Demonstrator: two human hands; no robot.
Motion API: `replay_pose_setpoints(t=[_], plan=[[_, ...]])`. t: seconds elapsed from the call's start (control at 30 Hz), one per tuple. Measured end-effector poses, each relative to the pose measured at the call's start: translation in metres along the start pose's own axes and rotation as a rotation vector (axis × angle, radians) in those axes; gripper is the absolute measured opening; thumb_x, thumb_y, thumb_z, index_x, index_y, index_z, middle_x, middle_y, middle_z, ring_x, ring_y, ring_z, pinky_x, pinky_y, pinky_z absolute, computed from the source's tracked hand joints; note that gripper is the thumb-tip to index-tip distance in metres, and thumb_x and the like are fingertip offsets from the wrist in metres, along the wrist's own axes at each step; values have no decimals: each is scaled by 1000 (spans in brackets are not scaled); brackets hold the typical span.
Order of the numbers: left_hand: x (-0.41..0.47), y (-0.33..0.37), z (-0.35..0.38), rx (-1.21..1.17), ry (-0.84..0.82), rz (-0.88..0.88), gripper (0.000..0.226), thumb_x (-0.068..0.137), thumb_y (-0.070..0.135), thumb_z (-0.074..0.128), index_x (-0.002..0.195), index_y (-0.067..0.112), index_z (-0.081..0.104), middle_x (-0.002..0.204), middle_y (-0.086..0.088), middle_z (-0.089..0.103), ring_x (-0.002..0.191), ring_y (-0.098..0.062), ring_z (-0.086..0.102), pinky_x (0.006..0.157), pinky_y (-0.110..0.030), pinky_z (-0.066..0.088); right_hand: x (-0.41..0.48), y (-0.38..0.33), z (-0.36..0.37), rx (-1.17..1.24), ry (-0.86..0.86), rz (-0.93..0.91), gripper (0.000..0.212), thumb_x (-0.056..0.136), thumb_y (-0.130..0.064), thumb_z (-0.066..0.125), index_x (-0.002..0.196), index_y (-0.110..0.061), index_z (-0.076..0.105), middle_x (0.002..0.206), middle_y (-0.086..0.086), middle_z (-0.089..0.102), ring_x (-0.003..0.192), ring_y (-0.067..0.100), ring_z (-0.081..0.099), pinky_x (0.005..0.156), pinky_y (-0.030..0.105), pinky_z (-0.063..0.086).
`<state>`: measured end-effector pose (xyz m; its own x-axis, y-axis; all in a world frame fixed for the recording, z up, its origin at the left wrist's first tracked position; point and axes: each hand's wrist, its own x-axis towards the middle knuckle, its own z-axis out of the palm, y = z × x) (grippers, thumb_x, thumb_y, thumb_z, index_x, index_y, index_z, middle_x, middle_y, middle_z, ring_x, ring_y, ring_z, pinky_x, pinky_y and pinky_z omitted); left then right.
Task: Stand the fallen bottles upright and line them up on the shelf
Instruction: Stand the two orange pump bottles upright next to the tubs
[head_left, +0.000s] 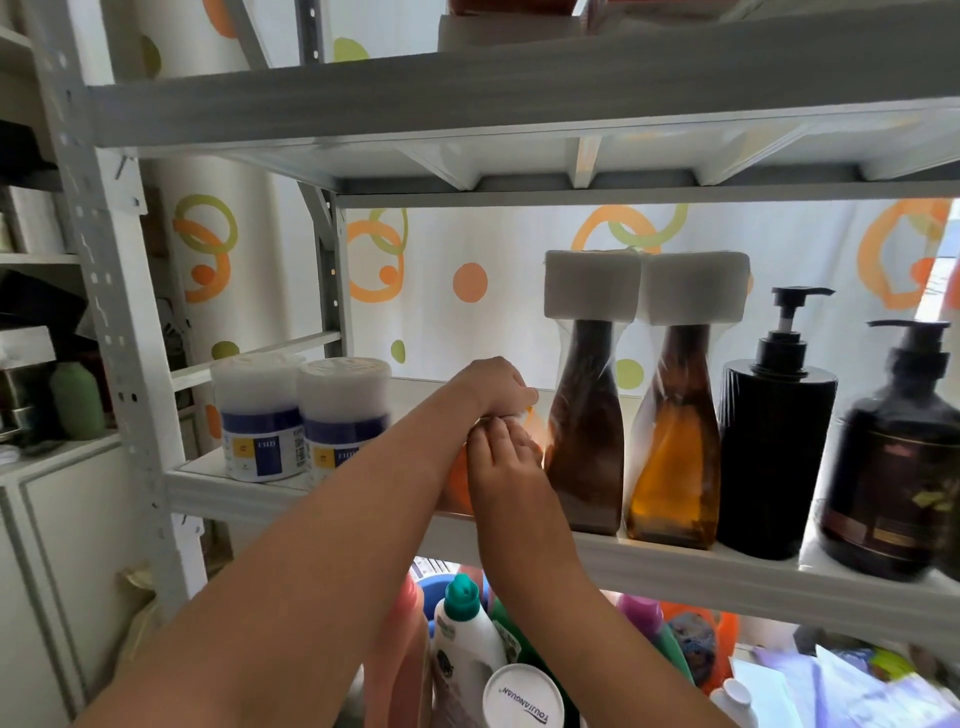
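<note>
Both hands, left above right, wrapped around translucent orange plastic bottle, mostly hidden, on white metal shelf. Just right: tall clear bottle of amber liquid, beside darker brown one.

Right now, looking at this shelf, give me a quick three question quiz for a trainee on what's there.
1. True or false: both hands are on the orange bottle.
2. How many bottles stand upright to the right of the hands on the middle shelf?
A. two B. four C. six
3. Fill in: the black pump bottle stands between the amber bottle and the ____ pump bottle.

Key
1. True: the left hand is on top of it and the right hand is on its front.
2. B: the brown bottle, the amber one, the black one and the dark brown pump bottle.
3. dark brown
</note>
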<state>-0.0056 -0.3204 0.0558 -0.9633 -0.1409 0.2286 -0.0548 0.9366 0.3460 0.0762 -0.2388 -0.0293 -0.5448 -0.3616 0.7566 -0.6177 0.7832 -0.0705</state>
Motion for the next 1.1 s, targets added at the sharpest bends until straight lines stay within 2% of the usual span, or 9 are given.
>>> replay_pose_setpoints(t=[0.1,0.2,0.33,0.37,0.47,0.57,0.8,0.97,1.1], plan=[[1,4,-2,63,-32,5,31,93,31,47,99,10,69,102,-7,69,84,-19,59,81,-28,45,-2,0,0,-22,1,-16,80,33,-19,96,106,-2,69,104,16,70,96,31,67,77,37,54],[-2,8,-5,83,-32,21,30,95,31,47,98,11,68,99,-5,67,85,-18,58,78,-25,43,-5,1,1,-27,21,-32,81,35,-19,95,109,-2,68,107,16,69,100,33,66,81,38,52],[-7,5,-11,67,-22,40,32,96,36,46,85,11,64,85,-1,63,82,-17,57,76,-24,39,-11,4,2,-23,80,-67,83,36,-18,95,112,-2,66,112,17,67,105,34,63,85,38,50],[-9,5,-14,50,-20,43,33,96,37,46,87,12,65,87,0,64,84,-17,57,77,-24,40,-13,5,2,-22,96,-76,83,37,-18,95,113,-2,65,114,17,66,107,34,62,86,38,49],[-14,6,-24,-13,-13,48,34,94,38,49,111,13,64,112,-2,64,93,-15,56,84,-25,45,-21,6,1,9,134,-104,83,42,-16,92,118,-2,62,122,16,62,115,35,56,87,42,49],[-18,6,-33,-110,-48,56,35,93,35,51,120,16,61,124,-6,60,98,-19,55,85,-28,48,-30,7,1,78,176,-137,75,51,-18,87,120,-4,61,127,15,58,121,35,50,88,46,50],[-31,1,-43,-229,-18,151,35,93,35,51,122,17,59,133,-3,53,118,-22,50,98,-34,44,-42,19,6,155,235,-177,70,58,-14,83,122,-3,58,132,14,54,125,33,44,92,44,46],[-39,-1,-44,-331,69,203,22,94,28,51,110,18,63,136,1,49,115,-18,47,86,-28,40,-50,25,10,179,218,-208,73,58,-8,84,125,-2,55,134,13,51,126,33,43,87,43,52],[-49,-1,-39,-342,174,270,17,91,30,56,102,21,65,142,2,45,119,-19,48,92,-28,41,-57,28,18,181,197,-195,74,59,-6,84,126,-3,53,136,10,48,126,31,44,86,40,53]])
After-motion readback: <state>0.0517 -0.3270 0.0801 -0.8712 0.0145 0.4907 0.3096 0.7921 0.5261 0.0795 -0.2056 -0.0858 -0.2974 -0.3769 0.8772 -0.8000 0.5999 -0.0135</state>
